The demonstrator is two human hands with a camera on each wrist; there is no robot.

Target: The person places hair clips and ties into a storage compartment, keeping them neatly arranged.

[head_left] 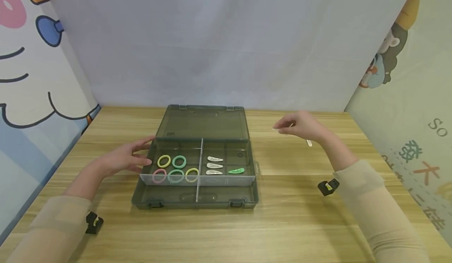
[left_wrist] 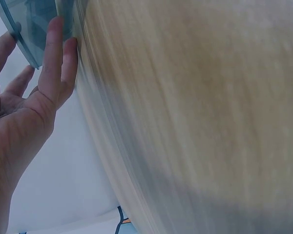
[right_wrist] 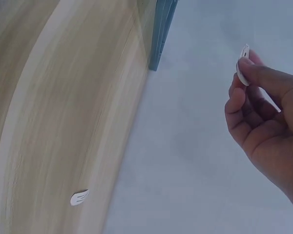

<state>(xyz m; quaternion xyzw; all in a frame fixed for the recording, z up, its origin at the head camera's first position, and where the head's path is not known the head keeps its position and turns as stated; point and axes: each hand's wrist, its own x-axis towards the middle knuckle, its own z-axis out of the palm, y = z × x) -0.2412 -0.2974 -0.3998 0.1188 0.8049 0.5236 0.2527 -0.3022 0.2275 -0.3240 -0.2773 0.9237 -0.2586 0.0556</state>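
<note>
A grey translucent organizer box (head_left: 166,205) stands on the table with its lid (head_left: 205,124) raised at the back. My left hand (head_left: 121,159) touches the box's left side, fingers spread and fairly straight. Over the table to the right of the box, my right hand (head_left: 298,126) pinches a white snap hair clip (right_wrist: 242,73) between thumb and fingertips. Another white clip (head_left: 309,142) lies on the table below that hand. Inside the box, several white clips (head_left: 214,165) and a green clip (head_left: 236,171) are in the right part.
Yellow, green and pink hair ties (head_left: 179,162) lie in the box's left part. A clear long divider (head_left: 226,180) separates off a front strip. Pale cloth (head_left: 226,59) hangs behind the wooden table (head_left: 282,224), with printed panels on both sides.
</note>
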